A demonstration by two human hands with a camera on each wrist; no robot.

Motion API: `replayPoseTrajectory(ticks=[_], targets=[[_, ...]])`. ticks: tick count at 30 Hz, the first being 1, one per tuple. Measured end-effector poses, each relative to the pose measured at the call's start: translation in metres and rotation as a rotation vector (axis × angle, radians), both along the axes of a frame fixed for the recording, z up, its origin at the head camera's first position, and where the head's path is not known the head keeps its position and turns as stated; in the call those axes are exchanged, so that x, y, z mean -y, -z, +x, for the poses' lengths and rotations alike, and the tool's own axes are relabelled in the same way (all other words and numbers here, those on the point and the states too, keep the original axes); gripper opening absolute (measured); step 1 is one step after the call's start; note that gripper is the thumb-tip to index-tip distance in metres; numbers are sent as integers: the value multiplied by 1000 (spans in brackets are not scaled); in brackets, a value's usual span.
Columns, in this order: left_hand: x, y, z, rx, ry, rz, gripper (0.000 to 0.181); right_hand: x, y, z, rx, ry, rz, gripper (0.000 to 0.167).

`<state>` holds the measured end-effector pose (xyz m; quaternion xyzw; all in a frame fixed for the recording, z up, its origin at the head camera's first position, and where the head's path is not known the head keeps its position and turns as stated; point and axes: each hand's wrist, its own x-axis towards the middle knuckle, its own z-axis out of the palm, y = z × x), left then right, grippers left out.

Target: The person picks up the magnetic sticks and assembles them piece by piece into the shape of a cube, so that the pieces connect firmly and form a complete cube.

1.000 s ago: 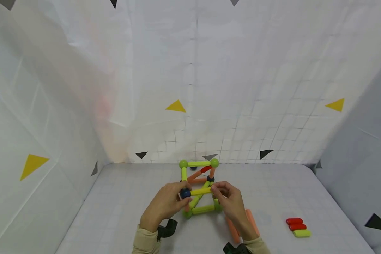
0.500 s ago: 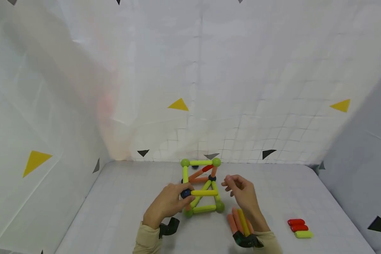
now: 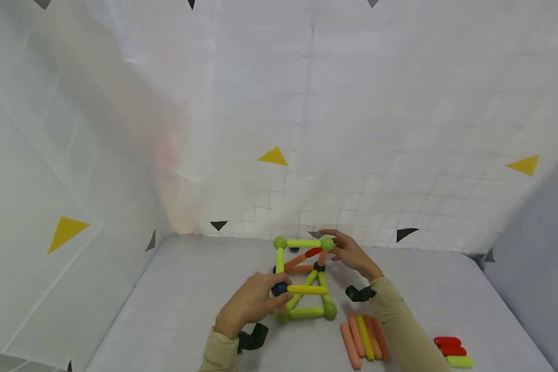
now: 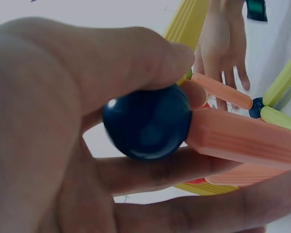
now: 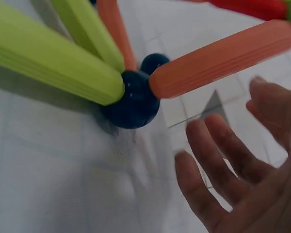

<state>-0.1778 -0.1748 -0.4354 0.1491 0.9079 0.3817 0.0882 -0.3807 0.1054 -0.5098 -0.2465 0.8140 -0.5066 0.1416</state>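
A frame of coloured rods and balls stands mid-table, with a green ball [image 3: 327,243] at its back right corner and a lime rod [image 3: 307,312] low in front. My left hand [image 3: 252,304] pinches the dark blue ball [image 3: 279,289] between thumb and fingers; a yellow rod [image 3: 308,290] runs right from that ball. In the left wrist view the blue ball [image 4: 148,122] also joins an orange rod [image 4: 242,136]. Beside the back right corner is my right hand [image 3: 353,255], its fingers spread and loosely bent, holding nothing. The right wrist view shows an orange rod [image 5: 223,59] near its fingers.
Several orange rods [image 3: 351,345] and one yellow rod [image 3: 365,337] lie side by side at front right. Further right are two short red rods [image 3: 448,341] and a short lime one [image 3: 459,361]. A white wall [image 3: 335,129] rises behind the table.
My right hand has let go of the yellow rod's right end and moved back to the frame's far right corner. The left hand keeps its hold on the blue ball.
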Motion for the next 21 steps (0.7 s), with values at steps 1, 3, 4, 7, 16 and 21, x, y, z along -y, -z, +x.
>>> replayPoseTrajectory(ticks=[1, 3, 4, 7, 16, 21], targets=[[-1, 1, 1, -7, 1, -6, 21, 3, 1, -5, -12, -50, 13, 57], [-3, 2, 1, -16, 1, -16, 21, 7, 4, -13, -38, -127, 36, 69], [-4, 3, 2, -20, 1, -21, 22, 9, 5, -17, -43, -160, 39, 75], [-8, 4, 3, -26, 5, -43, 22, 11, 10, -25, -104, -248, 67, 66], [-16, 2, 7, -14, -9, -88, 20, 16, 14, -36, -340, -392, 89, 60], [-18, 0, 9, 2, -15, -78, 17, 22, 2, -24, -454, -491, 39, 58]])
